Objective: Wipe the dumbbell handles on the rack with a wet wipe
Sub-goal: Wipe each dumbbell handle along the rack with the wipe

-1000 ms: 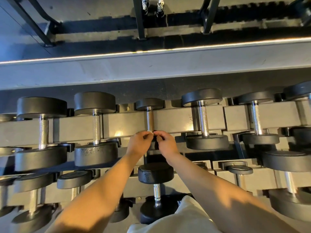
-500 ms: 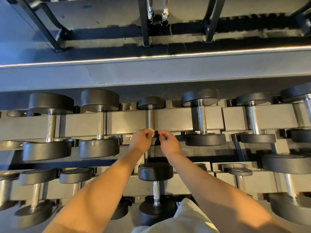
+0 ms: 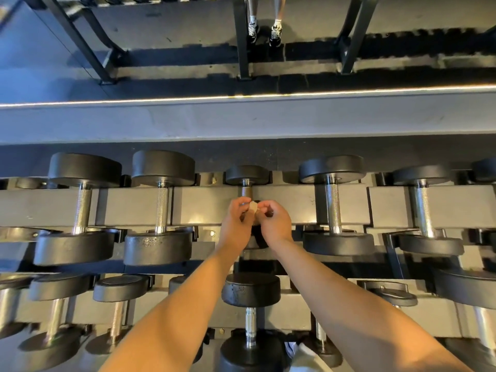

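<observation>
A small black dumbbell [image 3: 247, 175] lies across the top tier of the grey rack [image 3: 204, 208], its metal handle [image 3: 245, 191] partly showing. My left hand [image 3: 237, 224] and my right hand [image 3: 273, 222] meet over the near part of that handle. Between their fingertips they pinch a small pale wet wipe [image 3: 253, 207], folded small. The near head of this dumbbell is mostly hidden under my hands.
Larger dumbbells [image 3: 161, 205] [image 3: 332, 205] flank the small one on the top tier. A lower tier holds more dumbbells [image 3: 251, 312]. Behind the rack runs a grey ledge [image 3: 241, 122] and a mirror showing a person's legs [image 3: 264, 25].
Both hands slid a little farther up the handle, away from me. The pale wipe now shows between the fingertips. The camera tilted up slightly.
</observation>
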`<state>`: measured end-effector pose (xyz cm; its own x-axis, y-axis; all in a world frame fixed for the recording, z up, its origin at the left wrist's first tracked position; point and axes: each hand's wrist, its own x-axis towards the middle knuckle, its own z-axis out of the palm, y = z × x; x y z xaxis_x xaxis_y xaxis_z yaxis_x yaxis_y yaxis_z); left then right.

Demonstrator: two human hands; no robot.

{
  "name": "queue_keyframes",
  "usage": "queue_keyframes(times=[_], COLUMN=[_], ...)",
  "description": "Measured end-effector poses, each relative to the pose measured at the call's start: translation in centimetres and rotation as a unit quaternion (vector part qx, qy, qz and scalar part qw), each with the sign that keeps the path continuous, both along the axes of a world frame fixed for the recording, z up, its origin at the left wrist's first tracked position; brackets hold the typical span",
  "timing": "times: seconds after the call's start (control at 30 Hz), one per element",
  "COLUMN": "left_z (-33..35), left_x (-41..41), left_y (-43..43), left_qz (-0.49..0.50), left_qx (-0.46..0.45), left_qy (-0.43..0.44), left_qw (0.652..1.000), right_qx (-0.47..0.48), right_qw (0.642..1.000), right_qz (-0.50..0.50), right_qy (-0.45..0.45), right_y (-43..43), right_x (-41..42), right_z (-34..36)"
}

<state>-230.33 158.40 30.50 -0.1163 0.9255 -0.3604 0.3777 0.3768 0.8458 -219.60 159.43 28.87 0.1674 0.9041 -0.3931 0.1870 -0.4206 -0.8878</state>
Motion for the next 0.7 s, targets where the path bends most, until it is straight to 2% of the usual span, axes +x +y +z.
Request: queue_keyframes(times=[0.13, 0.23, 0.33, 0.47, 0.57, 0.7], left_z=[-1.3, -2.6, -3.2, -3.2, -3.3, -3.3], left_x=[0.7, 0.6, 0.3, 0.1, -0.8, -0.8], left_y=[-0.4, -1.0, -1.2, -0.9, -0.8, -0.9], left_qz=[0.060, 0.063, 0.071, 0.086, 0.111, 0.134], left_qx=[0.037, -0.011, -0.007, -0.027, -0.040, -0.044], left_qy=[0.077, 0.106, 0.102, 0.094, 0.044, 0.011], left_qw=[0.995, 0.992, 0.992, 0.991, 0.992, 0.990], right_qx=[0.057, 0.094, 0.113, 0.142, 0.157, 0.160], right_qw=[0.995, 0.991, 0.990, 0.976, 0.962, 0.958], right_qz=[-0.035, -0.013, 0.058, 0.107, 0.143, 0.160], right_qy=[-0.072, -0.094, -0.068, -0.128, -0.173, -0.176], right_y=[2.2, 3.6, 4.1, 4.5, 4.9, 4.6], right_x=[-0.1, -0.4, -1.2, -2.5, -2.9, -2.6], right_z=[-0.3, -0.4, -0.3, -1.2, -1.4, -1.4])
